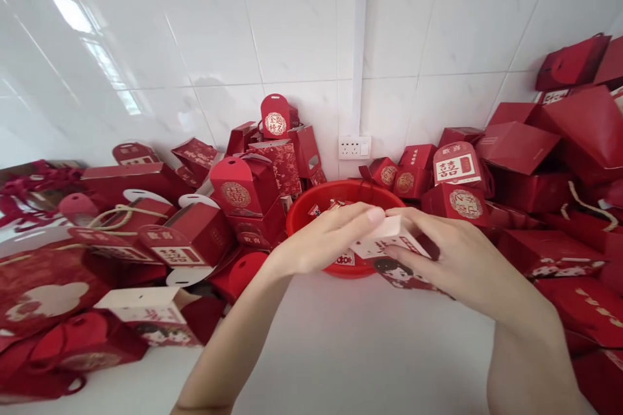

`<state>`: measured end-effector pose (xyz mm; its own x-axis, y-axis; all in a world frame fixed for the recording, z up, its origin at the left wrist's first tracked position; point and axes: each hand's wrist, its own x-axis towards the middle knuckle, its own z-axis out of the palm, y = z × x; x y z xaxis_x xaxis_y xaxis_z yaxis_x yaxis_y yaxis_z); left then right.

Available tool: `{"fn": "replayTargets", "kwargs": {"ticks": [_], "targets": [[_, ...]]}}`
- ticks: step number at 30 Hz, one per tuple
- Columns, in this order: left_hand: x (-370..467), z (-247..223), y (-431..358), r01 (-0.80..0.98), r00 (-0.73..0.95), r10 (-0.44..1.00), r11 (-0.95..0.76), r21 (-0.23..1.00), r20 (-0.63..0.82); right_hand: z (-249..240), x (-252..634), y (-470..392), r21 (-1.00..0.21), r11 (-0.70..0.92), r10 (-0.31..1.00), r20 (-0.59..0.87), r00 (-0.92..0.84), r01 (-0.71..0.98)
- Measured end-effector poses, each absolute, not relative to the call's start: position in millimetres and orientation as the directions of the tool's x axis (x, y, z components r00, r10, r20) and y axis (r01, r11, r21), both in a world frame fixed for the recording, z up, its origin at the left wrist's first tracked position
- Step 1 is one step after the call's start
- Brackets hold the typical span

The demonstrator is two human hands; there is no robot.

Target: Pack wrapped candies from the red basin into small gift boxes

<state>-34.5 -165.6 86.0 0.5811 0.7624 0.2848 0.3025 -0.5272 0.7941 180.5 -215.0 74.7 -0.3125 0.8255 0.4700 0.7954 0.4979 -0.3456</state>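
In front of me is a small white and red cardboard gift box with a cartoon face and red lettering on its side, held tilted above the front of a red plastic basket. My right hand is closed round the box's right side, its thumb across the printed face. From the left, my left hand reaches the box's upper edge, with the thumb pressed on its corner; the other fingers are partly hidden behind it. Small wrapped pieces show inside the basket, mostly covered by my hands.
Red gift boxes are piled to the left, and more boxes are heaped to the right. A white and red box lies at the left front. Behind stands a tiled wall with a socket. The white tabletop shows in front.
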Motion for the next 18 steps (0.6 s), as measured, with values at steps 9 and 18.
{"fn": "replayTargets", "kwargs": {"ticks": [9, 18], "targets": [[-58, 67, -170, 0.302, 0.644, 0.675, -0.657, 0.691, 0.361, 72, 189, -208, -0.529, 0.511, 0.860, 0.326, -0.393, 0.678], [-94, 79, -190, 0.216, 0.803, 0.546, -0.640, 0.738, 0.238, 70, 183, -204, -0.652, 0.571, 0.763, 0.199, -0.614, 0.498]]}}
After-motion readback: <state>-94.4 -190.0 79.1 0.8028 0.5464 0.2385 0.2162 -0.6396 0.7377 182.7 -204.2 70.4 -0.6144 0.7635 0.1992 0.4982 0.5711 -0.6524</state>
